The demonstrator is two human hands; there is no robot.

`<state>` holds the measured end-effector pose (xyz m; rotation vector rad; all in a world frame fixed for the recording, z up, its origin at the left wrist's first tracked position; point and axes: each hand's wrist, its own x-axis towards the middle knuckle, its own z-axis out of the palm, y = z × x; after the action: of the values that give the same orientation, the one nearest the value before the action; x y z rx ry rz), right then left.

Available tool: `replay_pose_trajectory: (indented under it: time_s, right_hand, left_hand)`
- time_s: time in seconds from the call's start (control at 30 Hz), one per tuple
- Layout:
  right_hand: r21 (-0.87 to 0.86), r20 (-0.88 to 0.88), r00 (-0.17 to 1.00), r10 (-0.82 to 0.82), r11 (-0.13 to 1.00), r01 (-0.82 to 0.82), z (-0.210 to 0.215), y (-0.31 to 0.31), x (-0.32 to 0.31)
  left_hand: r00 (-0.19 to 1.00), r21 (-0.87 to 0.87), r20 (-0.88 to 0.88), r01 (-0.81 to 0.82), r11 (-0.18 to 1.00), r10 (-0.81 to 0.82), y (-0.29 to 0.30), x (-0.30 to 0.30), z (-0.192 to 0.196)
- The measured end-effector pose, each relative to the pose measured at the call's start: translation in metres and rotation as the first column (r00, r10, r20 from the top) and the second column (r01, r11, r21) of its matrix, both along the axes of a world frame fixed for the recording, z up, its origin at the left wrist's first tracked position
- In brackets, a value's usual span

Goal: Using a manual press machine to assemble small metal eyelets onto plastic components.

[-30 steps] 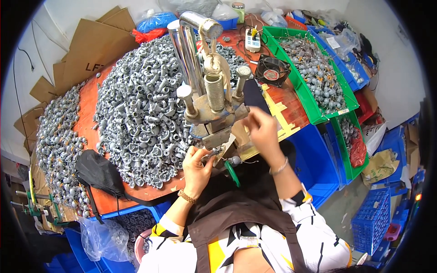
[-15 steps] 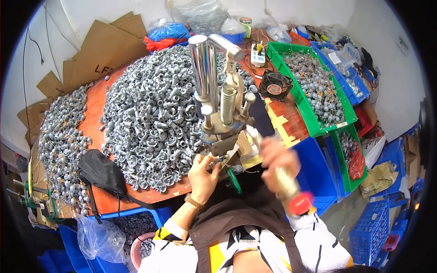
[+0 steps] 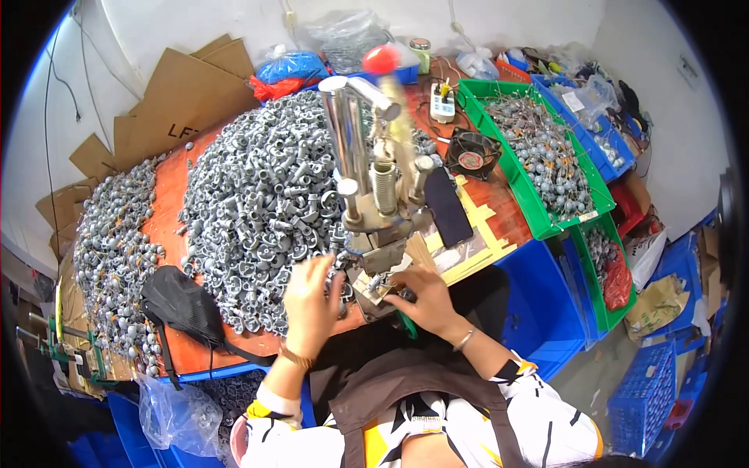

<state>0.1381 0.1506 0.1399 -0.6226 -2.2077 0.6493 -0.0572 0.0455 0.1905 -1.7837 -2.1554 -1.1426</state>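
My left hand [image 3: 309, 312] is at the near right edge of a large heap of grey plastic fittings [image 3: 257, 210]. Its fingers stretch forward with the thumb apart, and no part shows in its grasp. At the base of a metal hand press [image 3: 382, 222], my right hand [image 3: 429, 303] has thumb and forefinger closed about a small grey plastic part [image 3: 406, 295]. Another grey piece [image 3: 379, 282] lies beside those fingertips, under the press head. The press lever with its red knob [image 3: 381, 58] stands raised and is blurred.
Left of the heap lie a black bag [image 3: 181, 306] and a pile of grey balls with wires [image 3: 117, 249]. On the right are a small black fan [image 3: 473, 154], a power strip [image 3: 442, 103], green trays [image 3: 552, 226] and blue bins [image 3: 538, 304]. Cardboard [image 3: 183, 90] leans behind.
My right hand has left the lever and come to the press base; the red-knobbed lever has swung up. My left hand has moved from the press leftward to the heap's edge.
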Motion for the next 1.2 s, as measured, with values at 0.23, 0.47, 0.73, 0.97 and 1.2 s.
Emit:
replay_pose_trajectory:
  time_s: [0.23,0.47,0.73,0.97,1.2]
  right_hand:
    - [-0.278,-0.144,0.987,-0.079,0.960,0.036,0.033,0.008,0.047]
    - [-0.342,0.022,0.780,-0.625,0.729,0.594,0.002,0.046,0.226]
    - [-0.184,-0.099,0.659,-0.745,0.665,0.724,-0.007,0.133,0.271]
    - [0.026,-0.078,0.490,-0.868,0.490,0.871,-0.004,0.319,0.254]
    - [-0.239,-0.093,0.461,-0.882,0.469,0.850,0.031,0.359,0.222]
  left_hand:
    - [0.929,-0.041,-0.370,-0.014,0.999,-0.002,0.062,-0.074,-0.020]
    - [0.875,-0.087,-0.472,0.080,0.993,-0.112,0.071,-0.112,-0.059]
    - [0.912,0.031,-0.410,0.018,0.999,-0.004,0.067,-0.099,-0.044]
    - [0.984,0.166,0.173,0.013,0.986,-0.042,0.029,-0.031,-0.036]
    - [0.984,0.024,0.129,0.120,0.993,-0.122,-0.001,0.011,-0.066]
